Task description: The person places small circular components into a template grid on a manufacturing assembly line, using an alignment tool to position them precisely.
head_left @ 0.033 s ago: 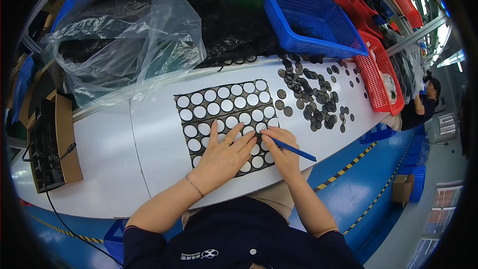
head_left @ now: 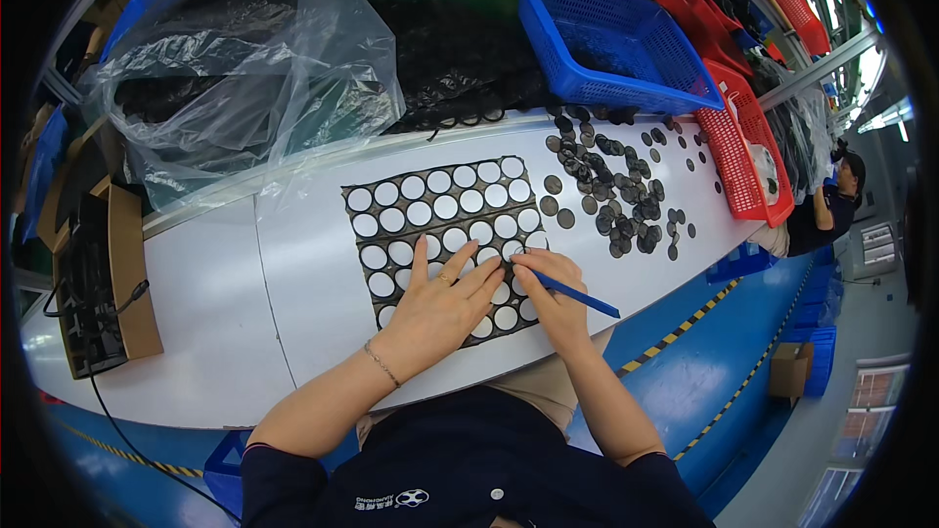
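Note:
A dark flat sheet (head_left: 396, 237) with rows of round white discs (head_left: 454, 239) lies on the white table before me. My left hand (head_left: 442, 308) rests flat across its lower middle, fingers spread, hiding several discs. In my right hand (head_left: 555, 301) is a slim blue pen-like tool (head_left: 579, 297), gripped between thumb and fingers. Its working end points at a disc beside my left fingertips; the fingers cover the exact contact. To the right of the sheet, many loose dark discs (head_left: 626, 191) lie scattered, some overlapping.
A blue basket (head_left: 587, 90) and a red basket (head_left: 745, 176) stand behind the loose discs. Clear plastic bagging (head_left: 337, 88) spreads over the back left. A cardboard box (head_left: 134, 264) with a black cable sits at the left end. Another person (head_left: 836, 205) is at far right.
The outer end of the blue tool has shifted very slightly. Both hands and the sheet look unmoved.

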A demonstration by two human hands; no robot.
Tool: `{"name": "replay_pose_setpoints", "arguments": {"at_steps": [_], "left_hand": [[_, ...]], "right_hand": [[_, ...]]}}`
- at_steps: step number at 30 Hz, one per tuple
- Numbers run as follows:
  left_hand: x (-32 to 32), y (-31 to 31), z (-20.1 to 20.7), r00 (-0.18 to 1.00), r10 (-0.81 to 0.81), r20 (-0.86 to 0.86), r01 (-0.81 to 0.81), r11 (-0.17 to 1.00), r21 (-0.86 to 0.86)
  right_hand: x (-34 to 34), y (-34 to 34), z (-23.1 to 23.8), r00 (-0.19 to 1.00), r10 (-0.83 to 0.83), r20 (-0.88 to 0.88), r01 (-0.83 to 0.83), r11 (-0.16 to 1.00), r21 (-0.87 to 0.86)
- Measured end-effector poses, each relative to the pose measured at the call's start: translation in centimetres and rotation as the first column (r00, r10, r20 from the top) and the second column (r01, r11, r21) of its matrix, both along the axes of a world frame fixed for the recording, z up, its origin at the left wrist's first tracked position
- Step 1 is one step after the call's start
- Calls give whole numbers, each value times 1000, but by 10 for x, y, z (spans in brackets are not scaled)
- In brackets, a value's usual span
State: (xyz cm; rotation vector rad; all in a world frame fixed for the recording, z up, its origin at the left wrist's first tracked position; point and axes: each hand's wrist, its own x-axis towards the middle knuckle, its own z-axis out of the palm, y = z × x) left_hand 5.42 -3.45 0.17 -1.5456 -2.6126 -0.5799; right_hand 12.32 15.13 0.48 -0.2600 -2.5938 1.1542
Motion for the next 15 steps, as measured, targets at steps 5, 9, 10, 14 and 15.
{"name": "replay_pose_setpoints", "arguments": {"at_steps": [5,9,10,14,15], "left_hand": [[0,1,0,1000,1,4,-1,1000,3],[1,1,2,1000,2,-8,-2,1000,-3],[2,1,2,1000,3,-10,-3,1000,3],[1,1,0,1000,1,-7,-1,1000,9],[1,0,0,1000,-18,-21,17,1000,-10]], "right_hand": [[-3,-4,-9,977,138,-165,-63,917,394],[-24,18,-11,941,154,-302,67,789,611],[-30,27,-5,931,87,-355,155,787,597],[-18,36,-1,926,-239,-292,272,959,77],[-8,30,0,927,-238,-291,271,959,78]]}}
